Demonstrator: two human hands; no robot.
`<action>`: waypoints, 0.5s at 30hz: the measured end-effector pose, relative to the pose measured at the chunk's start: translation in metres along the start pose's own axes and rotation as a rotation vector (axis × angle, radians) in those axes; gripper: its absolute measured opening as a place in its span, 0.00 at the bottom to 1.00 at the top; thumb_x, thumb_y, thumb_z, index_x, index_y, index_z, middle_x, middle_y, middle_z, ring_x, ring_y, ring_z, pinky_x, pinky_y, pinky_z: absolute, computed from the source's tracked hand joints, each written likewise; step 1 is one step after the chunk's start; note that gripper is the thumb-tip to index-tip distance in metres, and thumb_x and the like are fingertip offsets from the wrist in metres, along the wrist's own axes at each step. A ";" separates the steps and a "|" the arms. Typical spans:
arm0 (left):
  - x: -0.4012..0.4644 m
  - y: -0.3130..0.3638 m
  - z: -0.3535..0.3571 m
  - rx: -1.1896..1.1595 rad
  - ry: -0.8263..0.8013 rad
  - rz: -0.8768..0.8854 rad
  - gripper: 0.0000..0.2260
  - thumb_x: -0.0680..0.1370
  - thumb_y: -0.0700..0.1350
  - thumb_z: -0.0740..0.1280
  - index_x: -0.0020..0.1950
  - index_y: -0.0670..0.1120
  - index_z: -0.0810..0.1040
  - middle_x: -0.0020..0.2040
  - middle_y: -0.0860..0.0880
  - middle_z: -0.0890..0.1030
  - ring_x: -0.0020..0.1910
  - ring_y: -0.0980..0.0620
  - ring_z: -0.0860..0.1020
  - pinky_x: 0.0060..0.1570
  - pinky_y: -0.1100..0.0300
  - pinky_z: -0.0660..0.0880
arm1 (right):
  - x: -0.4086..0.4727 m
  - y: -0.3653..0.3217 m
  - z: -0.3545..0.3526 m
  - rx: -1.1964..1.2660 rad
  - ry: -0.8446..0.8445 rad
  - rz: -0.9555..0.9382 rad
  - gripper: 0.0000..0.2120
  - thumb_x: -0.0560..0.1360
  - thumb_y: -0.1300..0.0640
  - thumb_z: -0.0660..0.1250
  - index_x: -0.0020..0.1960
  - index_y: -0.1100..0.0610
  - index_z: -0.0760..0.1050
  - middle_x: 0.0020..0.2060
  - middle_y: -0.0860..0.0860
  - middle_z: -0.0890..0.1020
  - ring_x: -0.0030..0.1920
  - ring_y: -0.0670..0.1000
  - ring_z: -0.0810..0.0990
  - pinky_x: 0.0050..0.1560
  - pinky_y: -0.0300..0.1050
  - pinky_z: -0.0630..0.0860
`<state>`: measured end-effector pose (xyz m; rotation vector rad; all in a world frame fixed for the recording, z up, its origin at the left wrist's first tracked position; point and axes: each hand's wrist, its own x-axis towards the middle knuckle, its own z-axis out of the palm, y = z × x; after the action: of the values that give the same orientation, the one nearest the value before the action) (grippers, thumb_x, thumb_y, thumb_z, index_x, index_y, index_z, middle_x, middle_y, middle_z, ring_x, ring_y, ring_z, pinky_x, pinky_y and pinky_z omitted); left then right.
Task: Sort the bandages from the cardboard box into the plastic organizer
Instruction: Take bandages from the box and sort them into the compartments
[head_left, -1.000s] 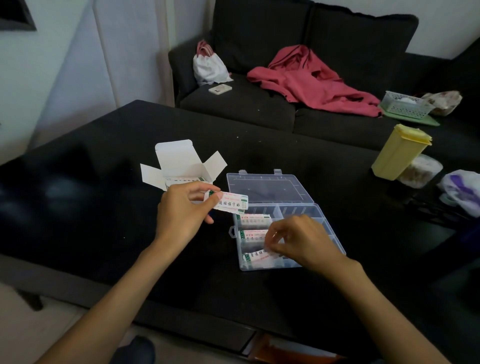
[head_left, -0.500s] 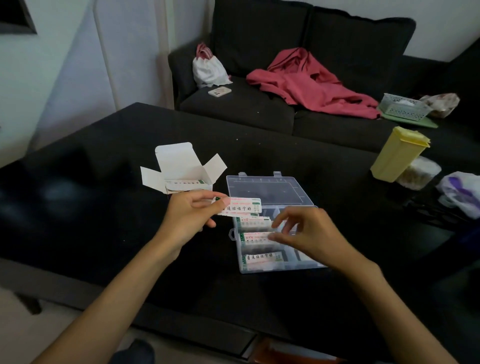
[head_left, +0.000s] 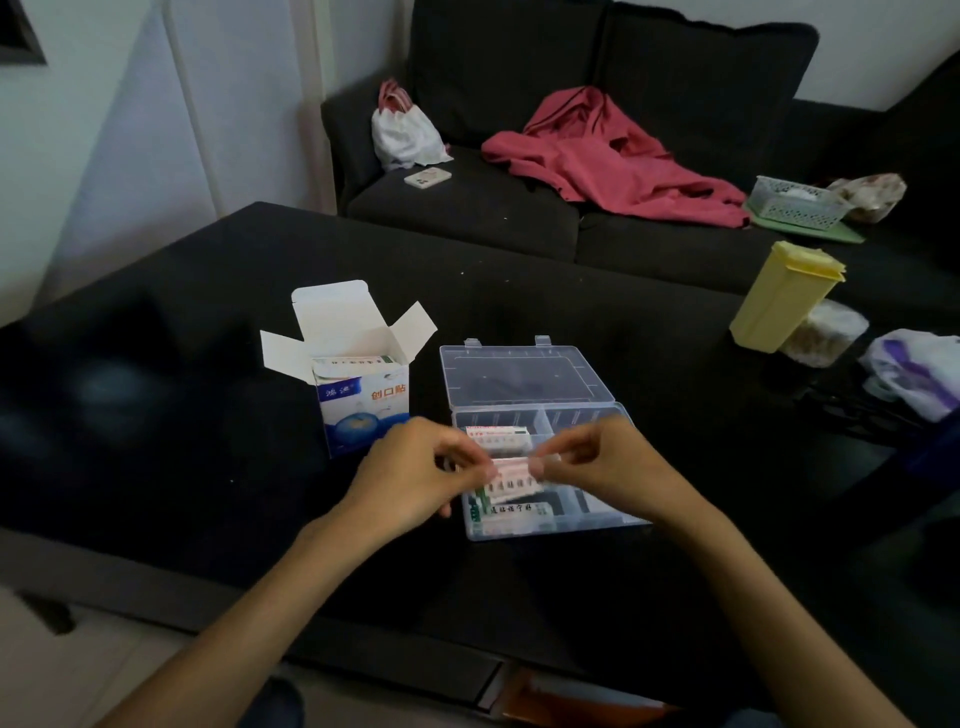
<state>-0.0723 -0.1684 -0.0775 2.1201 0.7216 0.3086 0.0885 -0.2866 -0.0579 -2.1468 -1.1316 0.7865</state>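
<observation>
A white and blue cardboard box (head_left: 361, 405) stands open on the black table, with bandages showing inside its top. To its right lies the clear plastic organizer (head_left: 524, 379), lid folded back. Several bandages (head_left: 511, 511) lie in its left compartments. Just above those compartments, my left hand (head_left: 415, 478) and my right hand (head_left: 602, 467) each pinch one end of a single wrapped bandage (head_left: 511, 466). The held bandage is blurred.
A yellow lidded container (head_left: 779, 296) and a round tub (head_left: 826, 332) stand at the table's right, next to a white and purple bag (head_left: 919, 371). Behind the table is a dark sofa with a red garment (head_left: 608, 150), a white bag (head_left: 405, 130) and a basket (head_left: 795, 202).
My left hand carried the bandage right and down, away from the box. My right hand rose from the compartments and took hold of the bandage's other end. The camera shifted, baring the box front.
</observation>
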 end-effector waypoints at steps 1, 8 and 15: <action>-0.002 -0.001 0.002 0.141 -0.008 0.027 0.05 0.73 0.52 0.71 0.48 0.56 0.81 0.45 0.58 0.82 0.26 0.61 0.77 0.30 0.69 0.73 | 0.000 0.002 0.001 -0.101 -0.025 0.003 0.03 0.72 0.54 0.71 0.46 0.51 0.81 0.40 0.48 0.84 0.35 0.40 0.79 0.37 0.32 0.75; -0.003 0.002 0.007 0.457 0.024 0.157 0.10 0.74 0.53 0.70 0.55 0.57 0.79 0.50 0.58 0.82 0.41 0.65 0.77 0.43 0.70 0.72 | 0.002 0.001 0.017 -0.539 0.042 -0.087 0.09 0.72 0.50 0.71 0.51 0.49 0.83 0.47 0.45 0.83 0.44 0.43 0.77 0.48 0.41 0.76; 0.000 -0.002 0.001 0.598 -0.040 0.262 0.11 0.75 0.58 0.66 0.55 0.58 0.80 0.55 0.60 0.78 0.48 0.61 0.76 0.45 0.63 0.74 | 0.002 -0.003 0.016 -0.782 0.098 -0.207 0.08 0.72 0.45 0.70 0.48 0.46 0.82 0.48 0.45 0.75 0.49 0.45 0.74 0.47 0.38 0.70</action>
<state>-0.0729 -0.1676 -0.0798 2.7907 0.5541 0.2031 0.0759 -0.2797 -0.0668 -2.5618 -1.7752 0.1295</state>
